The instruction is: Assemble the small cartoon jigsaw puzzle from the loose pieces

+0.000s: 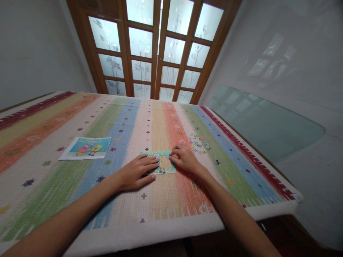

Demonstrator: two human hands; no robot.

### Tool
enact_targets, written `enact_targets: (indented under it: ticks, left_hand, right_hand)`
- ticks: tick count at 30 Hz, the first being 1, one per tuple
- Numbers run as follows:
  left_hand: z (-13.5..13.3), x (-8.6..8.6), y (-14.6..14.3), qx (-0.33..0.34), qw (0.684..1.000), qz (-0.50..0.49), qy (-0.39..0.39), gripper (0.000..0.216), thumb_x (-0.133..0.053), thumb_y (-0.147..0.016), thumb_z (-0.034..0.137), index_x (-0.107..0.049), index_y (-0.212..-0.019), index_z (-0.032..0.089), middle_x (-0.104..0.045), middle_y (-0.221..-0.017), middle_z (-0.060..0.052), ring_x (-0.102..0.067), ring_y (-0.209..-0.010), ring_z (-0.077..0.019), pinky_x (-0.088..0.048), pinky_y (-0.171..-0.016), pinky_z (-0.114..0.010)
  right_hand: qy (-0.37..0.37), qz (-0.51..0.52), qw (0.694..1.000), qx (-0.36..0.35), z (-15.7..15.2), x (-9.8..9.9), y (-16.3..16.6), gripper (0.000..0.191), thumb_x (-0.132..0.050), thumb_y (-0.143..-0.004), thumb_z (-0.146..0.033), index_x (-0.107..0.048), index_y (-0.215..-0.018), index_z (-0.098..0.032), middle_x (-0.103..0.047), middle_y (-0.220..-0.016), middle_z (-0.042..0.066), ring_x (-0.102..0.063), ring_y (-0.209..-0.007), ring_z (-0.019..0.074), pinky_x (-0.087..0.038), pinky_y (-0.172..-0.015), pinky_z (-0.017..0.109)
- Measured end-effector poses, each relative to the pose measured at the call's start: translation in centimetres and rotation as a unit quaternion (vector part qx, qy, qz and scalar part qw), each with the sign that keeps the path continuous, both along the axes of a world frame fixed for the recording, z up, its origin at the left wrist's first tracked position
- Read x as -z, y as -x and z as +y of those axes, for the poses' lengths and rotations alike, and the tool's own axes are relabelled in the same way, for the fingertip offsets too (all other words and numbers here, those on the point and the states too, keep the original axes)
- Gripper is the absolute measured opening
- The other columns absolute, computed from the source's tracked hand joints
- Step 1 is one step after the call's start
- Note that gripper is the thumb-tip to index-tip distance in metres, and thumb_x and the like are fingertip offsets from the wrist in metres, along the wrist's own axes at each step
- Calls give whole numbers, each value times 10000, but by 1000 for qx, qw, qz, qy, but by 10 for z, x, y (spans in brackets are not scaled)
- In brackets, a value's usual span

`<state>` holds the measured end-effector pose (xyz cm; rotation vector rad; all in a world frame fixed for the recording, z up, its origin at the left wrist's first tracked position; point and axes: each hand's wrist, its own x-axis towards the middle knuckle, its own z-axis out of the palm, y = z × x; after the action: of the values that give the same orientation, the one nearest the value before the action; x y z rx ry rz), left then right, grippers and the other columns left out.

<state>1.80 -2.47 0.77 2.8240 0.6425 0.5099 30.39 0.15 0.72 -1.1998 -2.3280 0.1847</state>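
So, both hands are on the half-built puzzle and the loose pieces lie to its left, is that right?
Not quite: the head view shows the loose pieces right of the puzzle; left hand and right hand are on it.

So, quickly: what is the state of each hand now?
Left hand: open, flat on the left side of the puzzle.
Right hand: fingers bent on its right edge; whether it holds anything, cannot tell.

We look into a home room, wooden doors with frosted floral glass [158, 53], plain white walls [32, 46], our desk [160, 228] under a striped woven cloth [128, 121]
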Motion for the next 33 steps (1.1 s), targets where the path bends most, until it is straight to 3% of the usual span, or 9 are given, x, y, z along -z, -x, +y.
enact_targets:
  ticks: [7,33]
  left_hand:
    - [0,0,0,1,1000,5,-4,408,-493,-1055,399,-565,-1410,212,-578,-1494,-142,-536,-1399,-294,-351,-1186,-564]
    - [1,3,-1,2,1000,-9,7,418,-508,-1050,404,-569,-1424,229,-582,-1493,-134,-543,-1392,-285,-333,-1198,-546]
  right_hand:
    - [-18,34,999,9,2,-4,-6,144,-648,-941,-184,-791,-954,-189,-699,-984,90,-607,-963,237,-459,-897,396]
    - [-69,-58,995,-35,-1,3,4,144,-631,-955,-157,-770,-927,-184,-704,-965,101,-553,-936,248,-448,-859,387]
